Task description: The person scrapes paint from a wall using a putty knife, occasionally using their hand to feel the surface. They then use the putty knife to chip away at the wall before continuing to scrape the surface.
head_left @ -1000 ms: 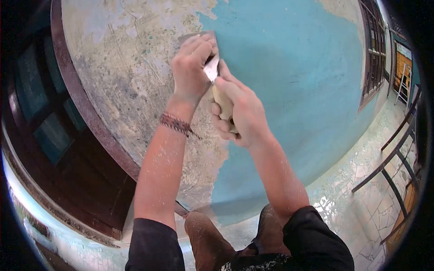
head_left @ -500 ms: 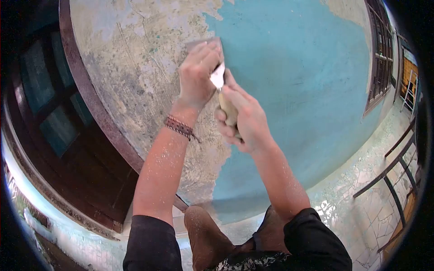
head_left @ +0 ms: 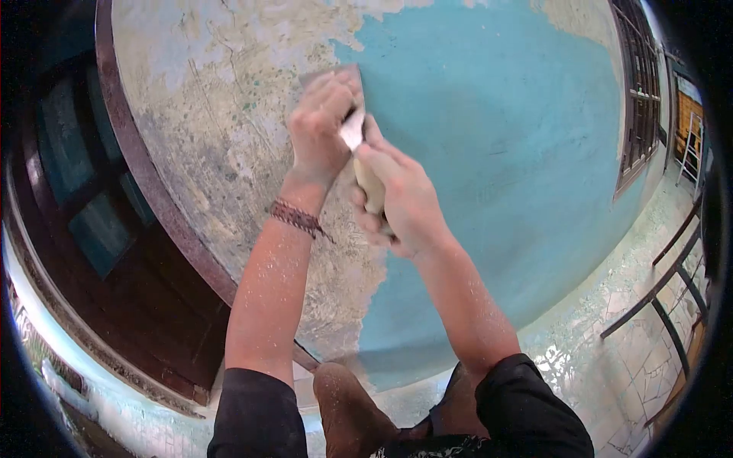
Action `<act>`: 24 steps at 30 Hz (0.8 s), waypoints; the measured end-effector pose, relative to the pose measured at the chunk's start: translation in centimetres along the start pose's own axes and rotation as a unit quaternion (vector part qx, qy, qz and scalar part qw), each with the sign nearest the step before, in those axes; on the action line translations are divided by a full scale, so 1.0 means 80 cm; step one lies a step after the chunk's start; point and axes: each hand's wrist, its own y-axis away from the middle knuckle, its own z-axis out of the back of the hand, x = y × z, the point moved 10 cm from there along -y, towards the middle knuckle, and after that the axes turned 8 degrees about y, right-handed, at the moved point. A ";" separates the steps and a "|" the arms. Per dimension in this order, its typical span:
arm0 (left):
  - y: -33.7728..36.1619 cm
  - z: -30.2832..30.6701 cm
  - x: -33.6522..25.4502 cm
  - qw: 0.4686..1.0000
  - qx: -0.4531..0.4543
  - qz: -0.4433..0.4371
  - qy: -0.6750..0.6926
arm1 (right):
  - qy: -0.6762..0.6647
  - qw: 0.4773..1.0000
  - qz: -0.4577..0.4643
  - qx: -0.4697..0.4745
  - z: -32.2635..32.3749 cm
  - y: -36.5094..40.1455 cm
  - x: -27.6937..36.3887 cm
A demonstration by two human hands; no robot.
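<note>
A paint scraper [head_left: 369, 187] with a pale handle and a wide metal blade lies against the wall [head_left: 489, 175]. My right hand [head_left: 408, 198] is wrapped round its handle. My left hand [head_left: 322, 122] grips the blade, fingers bent and pressing on it near its upper edge. The blade sits close to the border between turquoise paint on the right and bare, mottled plaster [head_left: 198, 137] on the left. Both hands are slightly blurred, and my left hand hides much of the blade. White flecks dot my forearms.
A dark wooden door [head_left: 160, 298] with a maroon frame stands at the left. To the right are a barred window [head_left: 641, 91], a dark metal railing [head_left: 657, 290] and a ladder [head_left: 691, 149]. Paint chips litter the tiled floor [head_left: 603, 366] below.
Both hands and the scraper have shifted slightly left in view. Their grip looks the same. The surroundings have shifted a little too, with the camera.
</note>
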 end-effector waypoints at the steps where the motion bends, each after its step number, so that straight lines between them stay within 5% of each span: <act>1: -0.014 0.000 0.007 1.000 -0.004 0.013 0.004 | -0.022 1.000 0.013 0.016 -0.004 -0.006 0.016; 6: 0.011 0.004 -0.013 0.999 0.030 0.030 0.000 | -0.048 0.998 0.017 0.032 -0.005 0.014 -0.004; 13: 0.036 0.010 -0.027 0.999 0.035 0.021 0.035 | 0.083 0.994 0.056 0.034 0.028 0.039 -0.017; 16: 0.038 0.020 -0.018 0.995 0.037 0.033 0.089 | 0.182 0.963 0.188 -0.064 0.054 0.035 0.004; 17: 0.038 0.020 -0.013 0.991 0.044 0.046 0.116 | 0.350 0.858 0.360 -0.110 0.033 0.055 0.043; 18: 0.036 0.023 -0.013 0.991 0.043 0.045 0.117 | 0.492 0.691 0.508 -0.146 -0.004 0.083 0.062; 19: 0.037 0.024 -0.008 0.987 0.052 0.066 0.139 | 0.492 0.690 0.510 -0.147 -0.013 0.077 0.062; 21: 0.037 0.028 -0.002 0.981 0.062 0.086 0.160 | 0.538 0.583 0.605 -0.066 -0.066 0.087 0.050; 24: 0.037 0.043 -0.001 0.978 0.069 0.091 0.175 | 0.516 0.544 0.656 -0.083 -0.080 0.070 0.052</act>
